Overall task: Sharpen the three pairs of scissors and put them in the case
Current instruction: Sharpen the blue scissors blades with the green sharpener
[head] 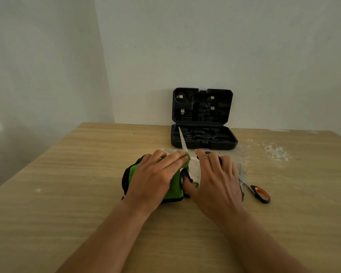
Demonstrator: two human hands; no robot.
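With the left hand [156, 174] flat on the green sharpener [174, 186] and the right hand [215, 178] gripping black-handled scissors [182, 141], a slip could nick fingers.

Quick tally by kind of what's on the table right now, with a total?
Scissors in view: 2, one under the hands, one with orange-black handles
Green-black sharpener: 1
Open black case: 1
Total: 4; a third pair does not show.

wooden table [67, 174], white smears [274, 150], pale wall [244, 56]
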